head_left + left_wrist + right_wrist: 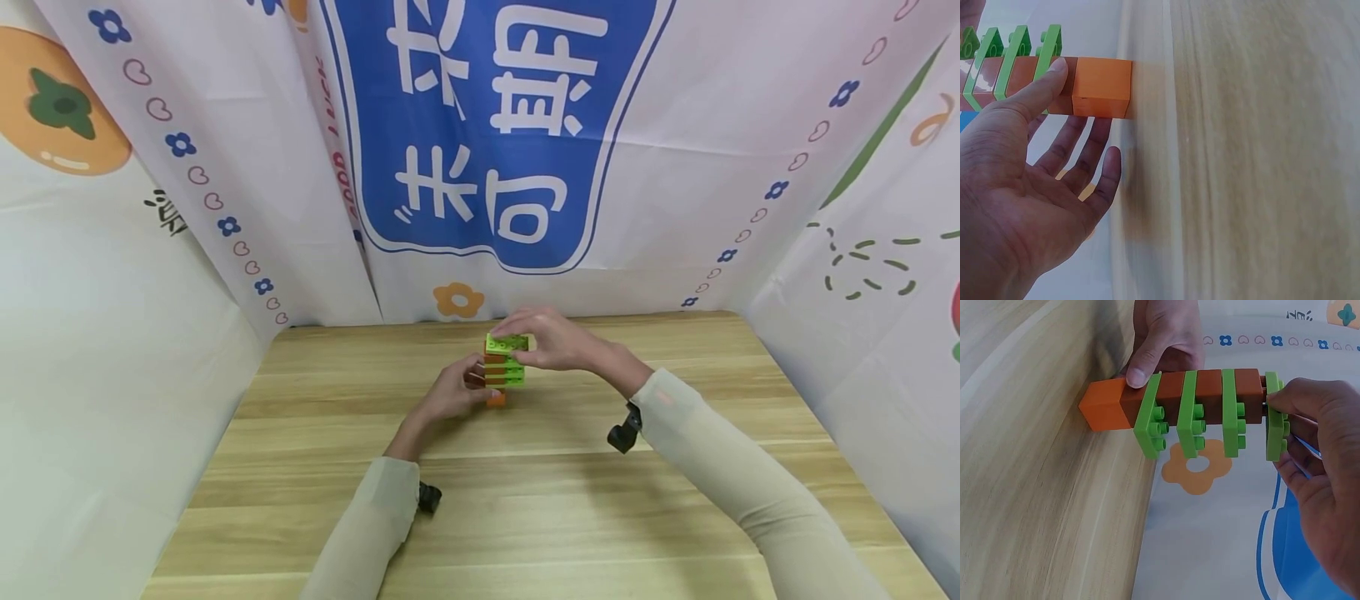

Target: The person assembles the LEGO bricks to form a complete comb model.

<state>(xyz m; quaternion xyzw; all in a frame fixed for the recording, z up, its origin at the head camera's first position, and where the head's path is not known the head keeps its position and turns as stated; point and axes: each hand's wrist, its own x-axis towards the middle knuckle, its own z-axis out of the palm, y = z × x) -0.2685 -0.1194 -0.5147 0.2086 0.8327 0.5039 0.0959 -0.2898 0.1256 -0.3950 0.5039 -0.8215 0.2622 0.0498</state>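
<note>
A tower of toy building bricks stands upright on the table, with an orange brick point(1107, 405) at its foot and brown bricks point(1210, 387) alternating with green plates point(1188, 415) above. The plates jut out to one side, studs showing. Low on the tower, my left hand point(452, 390) grips it, the thumb against a brown brick just above the orange one. My right hand point(558, 340) pinches the topmost green plate point(1274, 440) between thumb and fingers. In the right wrist view a narrow gap with studs shows between that plate and the brown brick below.
The wooden table point(525, 517) extends around the tower. Close behind it hangs a white cloth backdrop point(637, 292) with a blue panel point(480, 233). Printed cloth walls point(97, 375) flank both sides. Small dark wrist cameras point(624, 435) sit on both sleeves.
</note>
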